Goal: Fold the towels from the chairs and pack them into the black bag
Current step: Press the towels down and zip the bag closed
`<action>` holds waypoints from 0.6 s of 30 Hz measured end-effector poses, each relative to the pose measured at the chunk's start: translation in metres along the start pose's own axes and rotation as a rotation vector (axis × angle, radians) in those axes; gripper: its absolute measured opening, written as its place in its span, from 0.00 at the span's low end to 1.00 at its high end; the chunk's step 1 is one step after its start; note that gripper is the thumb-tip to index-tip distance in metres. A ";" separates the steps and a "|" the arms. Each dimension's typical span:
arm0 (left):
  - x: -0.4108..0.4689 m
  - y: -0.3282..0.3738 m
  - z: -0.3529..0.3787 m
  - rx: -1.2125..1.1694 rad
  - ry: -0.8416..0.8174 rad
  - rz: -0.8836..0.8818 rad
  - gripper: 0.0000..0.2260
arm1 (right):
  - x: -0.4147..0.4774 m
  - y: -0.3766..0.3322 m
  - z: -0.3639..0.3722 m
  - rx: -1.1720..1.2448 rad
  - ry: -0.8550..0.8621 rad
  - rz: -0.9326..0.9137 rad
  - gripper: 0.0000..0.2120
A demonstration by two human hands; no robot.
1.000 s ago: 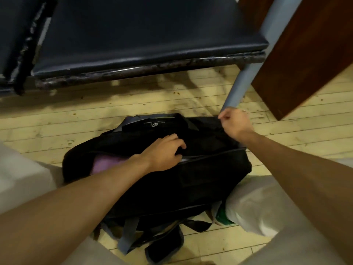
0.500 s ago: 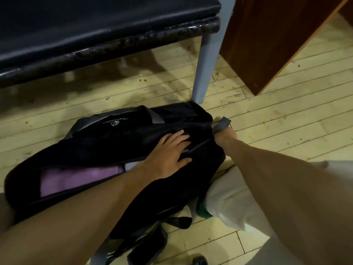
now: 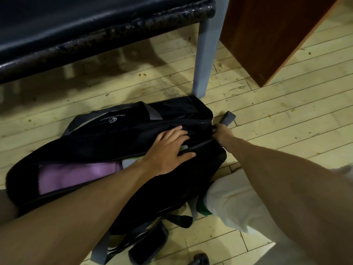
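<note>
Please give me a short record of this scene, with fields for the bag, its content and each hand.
black bag: lies on the wooden floor, beside a grey chair leg
opening: partly open along the top
content: purple towel visible inside, at the left end
left hand: flat on the bag's top, fingers straight
right hand: grips the bag's right end, next to a grey strap

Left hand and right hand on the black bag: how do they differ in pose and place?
Pose: the left hand lies flat with fingers spread; the right hand is curled in a tight grip. Place: the left hand presses the top of the black bag across its open zip; the right hand holds the bag's right end, beside the grey strap. What it pinches is hidden. Both touch the bag.
</note>
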State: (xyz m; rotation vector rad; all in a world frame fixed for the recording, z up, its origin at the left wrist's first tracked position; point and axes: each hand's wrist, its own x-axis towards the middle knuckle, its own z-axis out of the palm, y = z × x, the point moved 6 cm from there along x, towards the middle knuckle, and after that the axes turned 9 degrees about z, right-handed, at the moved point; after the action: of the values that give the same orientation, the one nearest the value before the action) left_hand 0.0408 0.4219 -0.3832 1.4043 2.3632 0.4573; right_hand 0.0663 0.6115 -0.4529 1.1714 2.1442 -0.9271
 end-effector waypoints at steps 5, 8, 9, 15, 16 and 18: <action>0.017 0.018 -0.001 -0.263 0.175 -0.453 0.23 | -0.010 -0.001 -0.018 -0.171 0.147 0.021 0.13; 0.035 0.037 0.000 -0.343 0.212 -0.611 0.28 | -0.020 -0.008 -0.043 -0.261 0.220 0.001 0.15; 0.038 0.043 0.003 -0.309 0.190 -0.601 0.30 | -0.024 -0.010 -0.050 -0.291 0.233 -0.020 0.14; 0.032 0.058 0.015 -0.178 0.196 -0.522 0.30 | -0.049 -0.017 -0.078 -0.336 0.248 -0.097 0.07; 0.031 0.058 0.014 -0.183 0.209 -0.521 0.29 | -0.056 -0.019 -0.080 -0.361 0.249 -0.116 0.08; 0.030 0.055 0.011 -0.183 0.227 -0.516 0.28 | -0.073 -0.026 -0.080 -0.418 0.250 -0.166 0.09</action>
State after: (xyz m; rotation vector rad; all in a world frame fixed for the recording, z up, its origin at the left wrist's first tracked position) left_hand 0.0748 0.4748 -0.3731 0.6510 2.6547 0.6858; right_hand 0.0701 0.6258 -0.3418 0.9479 2.5068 -0.3757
